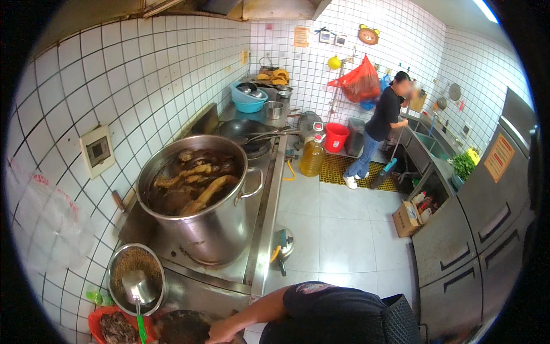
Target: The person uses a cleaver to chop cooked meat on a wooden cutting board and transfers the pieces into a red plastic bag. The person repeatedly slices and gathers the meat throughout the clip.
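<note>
My right hand [221,332] reaches in at the bottom edge, beside the rim of a dark wok or pan [182,327]; its fingers are partly cut off, so its grip cannot be made out. My left hand is out of view. Left of the pan, a red plastic bag [95,320] holds a dark, lumpy food. Above it stands a steel bowl [162,279] of brown grains or seasoning, with a green-handled metal ladle [139,288] in it. A large steel stockpot [210,236] on the stove holds dark broth and pieces of meat.
Beyond the stockpot are a black wok [242,129] and blue basins [249,105]. A co-worker [380,116] stands by the sinks with a long-handled mop or broom [383,172]. Oil jugs [313,159] and a red bucket [336,137] stand on the floor; steel refrigerator doors [447,241] line the right.
</note>
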Demonstrator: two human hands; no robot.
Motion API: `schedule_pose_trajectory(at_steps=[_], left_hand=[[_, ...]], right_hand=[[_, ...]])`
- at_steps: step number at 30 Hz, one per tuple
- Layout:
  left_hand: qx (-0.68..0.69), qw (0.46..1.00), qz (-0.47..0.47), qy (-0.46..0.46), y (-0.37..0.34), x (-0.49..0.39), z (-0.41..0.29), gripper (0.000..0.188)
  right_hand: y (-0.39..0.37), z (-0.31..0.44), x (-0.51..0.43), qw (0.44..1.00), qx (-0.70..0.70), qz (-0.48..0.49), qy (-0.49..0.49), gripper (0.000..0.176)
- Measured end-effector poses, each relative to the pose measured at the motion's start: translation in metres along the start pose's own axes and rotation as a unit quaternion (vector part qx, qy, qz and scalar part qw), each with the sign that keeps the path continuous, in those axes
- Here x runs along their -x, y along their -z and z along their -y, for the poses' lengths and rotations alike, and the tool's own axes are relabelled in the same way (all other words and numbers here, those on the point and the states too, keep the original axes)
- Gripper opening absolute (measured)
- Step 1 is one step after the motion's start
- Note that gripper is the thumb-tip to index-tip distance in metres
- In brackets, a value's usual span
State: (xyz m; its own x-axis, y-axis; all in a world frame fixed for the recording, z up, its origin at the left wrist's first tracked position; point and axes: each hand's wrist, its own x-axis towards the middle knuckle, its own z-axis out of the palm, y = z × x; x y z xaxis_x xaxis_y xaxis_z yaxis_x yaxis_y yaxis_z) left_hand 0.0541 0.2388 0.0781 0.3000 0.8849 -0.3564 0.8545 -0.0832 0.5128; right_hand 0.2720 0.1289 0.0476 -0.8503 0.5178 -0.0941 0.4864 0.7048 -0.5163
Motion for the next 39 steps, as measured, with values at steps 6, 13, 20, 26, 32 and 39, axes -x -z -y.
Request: schedule_pose_trajectory(at_steps=[6, 13, 20, 26, 32, 39], left_hand=[[0.62, 0.763, -0.17, 0.073, 0.021, 0.129, 0.041, 0.033], [0.016, 0.956, -0.218, -0.196, -0.118, 0.19, 0.057, 0.041], [0.14, 0.908, -0.393, -0.047, -0.1, 0.205, -0.004, 0.027], [0.091, 0.935, -0.339, 0.057, -0.114, 0.153, 0.027, 0.027], [0.067, 0.947, -0.312, 0.045, -0.109, 0.153, 0.026, 0.028], [0.058, 0.949, -0.306, 0.05, -0.115, 0.165, 0.029, 0.03]], right_hand=[[0.017, -0.016, -0.003, 0.962, -0.236, -0.072, -0.12, 0.019], [0.045, 0.031, -0.005, 0.973, -0.126, -0.011, -0.19, 0.027], [0.026, 0.037, 0.006, 0.991, -0.068, -0.005, -0.118, 0.031], [0.062, 0.057, -0.003, 0.99, 0.001, 0.099, -0.104, 0.027], [0.035, 0.064, -0.059, 0.993, -0.009, 0.065, -0.099, 0.025], [0.054, 0.07, -0.031, 0.991, 0.014, 0.107, -0.075, 0.03]])
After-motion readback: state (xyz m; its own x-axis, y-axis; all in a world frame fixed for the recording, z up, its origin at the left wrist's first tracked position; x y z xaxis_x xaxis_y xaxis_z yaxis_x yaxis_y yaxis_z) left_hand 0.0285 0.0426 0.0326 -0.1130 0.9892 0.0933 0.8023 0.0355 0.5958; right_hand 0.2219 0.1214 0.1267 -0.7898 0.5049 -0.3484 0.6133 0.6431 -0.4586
